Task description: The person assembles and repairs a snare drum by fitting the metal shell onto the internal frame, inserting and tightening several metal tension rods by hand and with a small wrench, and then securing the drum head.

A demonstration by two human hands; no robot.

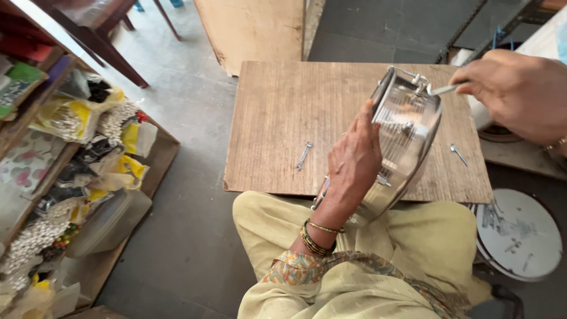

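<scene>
My left hand (355,158) grips the rim of a shiny round metal drum shell (407,133), held tilted on edge over my lap and the near side of a wooden board (283,118). My right hand (520,94) holds a small silver wrench (444,90) set on a lug fitting at the shell's upper rim. Several metal lugs line the rim. Bangles circle my left wrist.
Two small spanners lie on the board, one (303,155) at left, one (458,153) at right. A white round lid (518,233) with small metal parts sits at lower right. Shelves (65,153) packed with bagged goods stand at left. Grey floor surrounds the board.
</scene>
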